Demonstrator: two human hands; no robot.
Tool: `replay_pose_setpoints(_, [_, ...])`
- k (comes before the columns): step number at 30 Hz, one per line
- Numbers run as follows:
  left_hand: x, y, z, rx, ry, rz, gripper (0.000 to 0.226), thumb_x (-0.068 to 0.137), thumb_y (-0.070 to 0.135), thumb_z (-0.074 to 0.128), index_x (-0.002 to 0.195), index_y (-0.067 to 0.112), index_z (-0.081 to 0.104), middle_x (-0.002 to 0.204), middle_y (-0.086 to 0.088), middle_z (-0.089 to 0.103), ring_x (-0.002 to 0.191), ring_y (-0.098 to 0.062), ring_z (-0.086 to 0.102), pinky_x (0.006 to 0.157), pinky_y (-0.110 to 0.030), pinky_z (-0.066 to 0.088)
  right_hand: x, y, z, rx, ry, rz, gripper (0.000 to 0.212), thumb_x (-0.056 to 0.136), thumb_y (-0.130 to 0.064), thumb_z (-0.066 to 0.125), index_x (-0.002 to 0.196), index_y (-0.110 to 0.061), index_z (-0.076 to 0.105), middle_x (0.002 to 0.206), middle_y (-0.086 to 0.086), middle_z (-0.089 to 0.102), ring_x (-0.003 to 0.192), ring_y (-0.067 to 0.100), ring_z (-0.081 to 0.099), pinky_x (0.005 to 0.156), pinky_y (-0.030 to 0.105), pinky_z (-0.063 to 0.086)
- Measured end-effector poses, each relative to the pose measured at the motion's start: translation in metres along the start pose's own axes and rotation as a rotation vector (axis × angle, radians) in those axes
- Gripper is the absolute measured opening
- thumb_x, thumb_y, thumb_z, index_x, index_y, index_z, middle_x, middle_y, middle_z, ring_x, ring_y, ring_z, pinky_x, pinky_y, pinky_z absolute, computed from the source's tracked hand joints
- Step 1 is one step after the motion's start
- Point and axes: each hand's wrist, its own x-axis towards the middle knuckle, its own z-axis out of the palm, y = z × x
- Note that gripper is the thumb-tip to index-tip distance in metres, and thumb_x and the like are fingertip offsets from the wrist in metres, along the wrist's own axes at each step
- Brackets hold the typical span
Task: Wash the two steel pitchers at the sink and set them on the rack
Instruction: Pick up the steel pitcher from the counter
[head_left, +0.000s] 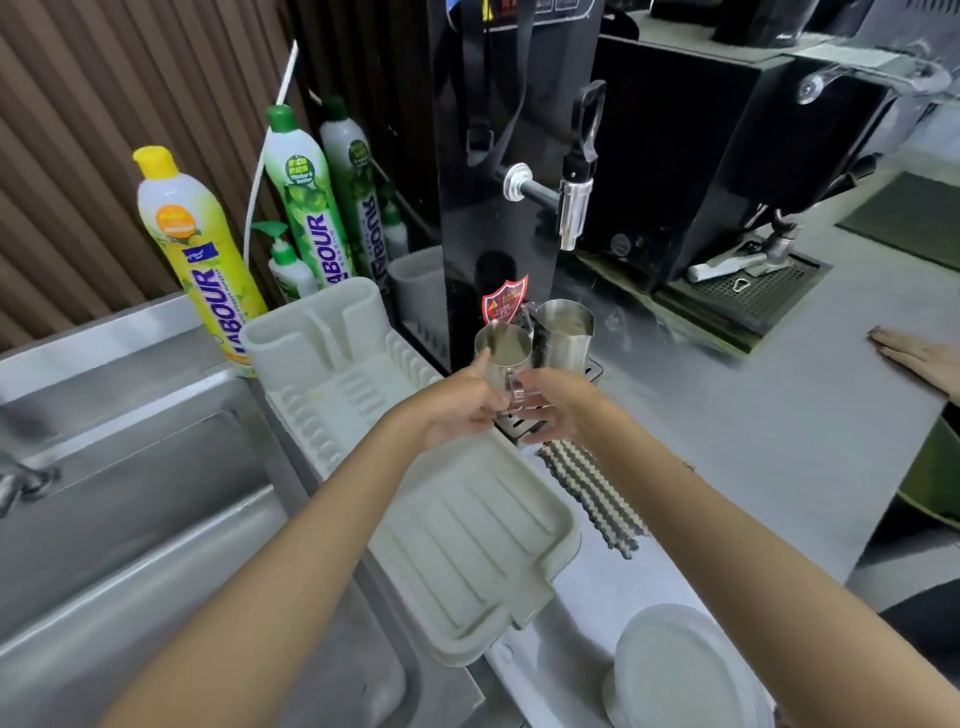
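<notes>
Steel counter (753, 415): left hand (457, 410) grips near pitcher (501, 353) (base hidden), right hand's (558, 410) grip unclear.

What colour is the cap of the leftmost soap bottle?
Yellow cap, in the head view.

Both hands reach forward to the nearer steel pitcher (501, 353), which stands upright on a small perforated metal tray (519, 428) in front of a black water dispenser (493, 182). The left hand (460, 408) wraps the pitcher's left side, thumb near the rim; the right hand (558, 408) is closed at its handle. The second pitcher (563, 335) stands upright just behind and to the right, touching or nearly touching the first. A white drying rack (467, 545) lies on the desk (779, 415) between the sink (130, 519) and a striped cloth (592, 493).
</notes>
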Motion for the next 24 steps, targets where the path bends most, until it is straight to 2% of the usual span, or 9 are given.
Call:
replay_pose_setpoints(2, [-0.005, -0.002, -0.004, -0.016, 0.010, -0.014, 0.075, 0.094, -0.001, 0.044, 0.150, 0.033, 0.007, 0.109, -0.006, 0.059, 0.091, -0.016, 0.049, 0.082, -0.022, 0.043, 0.005, 0.005, 0.006, -0.032, 0.029, -0.002, 0.016, 0.094, -0.028, 0.049, 0.096, -0.012, 0.053, 0.092, 0.006, 0.056, 0.099, 0.023, 0.050, 0.093, 0.056, 0.045])
replay_pose_setpoints(4, [-0.011, -0.003, -0.007, 0.001, 0.038, -0.034, 0.066, 0.095, 0.004, 0.048, 0.148, 0.031, 0.019, 0.102, -0.001, 0.057, 0.094, -0.017, 0.045, 0.085, -0.026, 0.043, 0.005, 0.008, 0.010, -0.060, 0.047, -0.022, 0.016, 0.094, -0.028, 0.050, 0.094, -0.012, 0.054, 0.090, 0.005, 0.053, 0.095, 0.021, 0.049, 0.092, 0.053, 0.046])
replay_pose_setpoints(7, [-0.020, -0.008, -0.017, 0.036, 0.107, -0.079, 0.065, 0.093, 0.014, 0.055, 0.148, 0.023, 0.021, 0.129, -0.003, 0.051, 0.118, -0.020, 0.047, 0.097, -0.031, 0.041, 0.005, 0.006, 0.010, -0.062, 0.053, -0.091, 0.018, 0.094, -0.019, 0.047, 0.077, -0.017, 0.052, 0.083, 0.002, 0.051, 0.080, 0.018, 0.051, 0.073, 0.037, 0.046])
replay_pose_setpoints(11, [-0.033, -0.014, -0.035, -0.050, 0.225, -0.068, 0.063, 0.092, 0.014, 0.057, 0.146, 0.018, 0.027, 0.131, -0.005, 0.050, 0.115, -0.021, 0.050, 0.096, -0.029, 0.042, 0.002, 0.002, 0.013, -0.083, 0.091, -0.163, 0.028, 0.094, -0.011, 0.042, 0.066, -0.014, 0.045, 0.070, 0.002, 0.044, 0.059, 0.013, 0.038, 0.054, 0.024, 0.034])
replay_pose_setpoints(15, [-0.050, -0.017, -0.052, -0.113, 0.304, -0.006, 0.082, 0.083, 0.014, 0.069, 0.149, 0.020, 0.021, 0.152, -0.003, 0.032, 0.136, -0.017, 0.037, 0.103, -0.030, 0.038, -0.018, -0.010, 0.021, -0.137, -0.035, -0.231, 0.034, 0.092, -0.005, 0.039, 0.059, -0.012, 0.042, 0.066, 0.003, 0.046, 0.062, 0.015, 0.043, 0.061, 0.022, 0.037])
replay_pose_setpoints(18, [-0.072, -0.019, -0.060, -0.131, 0.360, 0.044, 0.106, 0.075, 0.004, 0.075, 0.152, 0.022, 0.004, 0.158, 0.001, 0.016, 0.143, -0.014, 0.022, 0.113, -0.033, 0.027, -0.042, -0.023, 0.039, -0.204, -0.221, -0.272, 0.030, 0.091, -0.008, 0.043, 0.062, -0.014, 0.046, 0.076, 0.005, 0.050, 0.080, 0.024, 0.049, 0.069, 0.024, 0.043])
replay_pose_setpoints(19, [-0.081, -0.021, -0.064, -0.146, 0.388, 0.071, 0.110, 0.071, 0.003, 0.077, 0.152, 0.022, 0.004, 0.158, 0.004, 0.017, 0.143, -0.013, 0.023, 0.112, -0.033, 0.028, -0.049, -0.026, 0.049, -0.222, -0.282, -0.278, 0.030, 0.092, -0.010, 0.044, 0.063, -0.015, 0.047, 0.077, 0.005, 0.050, 0.082, 0.025, 0.049, 0.072, 0.026, 0.044])
replay_pose_setpoints(21, [-0.100, -0.030, -0.076, -0.171, 0.455, 0.135, 0.111, 0.061, 0.004, 0.080, 0.150, 0.020, 0.017, 0.149, 0.003, 0.037, 0.134, -0.015, 0.039, 0.103, -0.029, 0.037, -0.059, -0.031, 0.073, -0.214, -0.399, -0.273, 0.027, 0.093, -0.009, 0.044, 0.068, -0.014, 0.051, 0.075, 0.004, 0.051, 0.082, 0.027, 0.050, 0.076, 0.028, 0.046])
replay_pose_setpoints(24, [-0.137, -0.051, -0.101, -0.178, 0.614, 0.182, 0.083, 0.065, -0.001, 0.078, 0.137, 0.013, 0.040, 0.124, -0.005, 0.060, 0.110, -0.019, 0.056, 0.078, -0.025, 0.047, -0.076, -0.034, 0.119, -0.197, -0.553, -0.225, 0.026, 0.095, -0.008, 0.043, 0.071, -0.011, 0.053, 0.083, 0.009, 0.052, 0.085, 0.031, 0.052, 0.074, 0.029, 0.051])
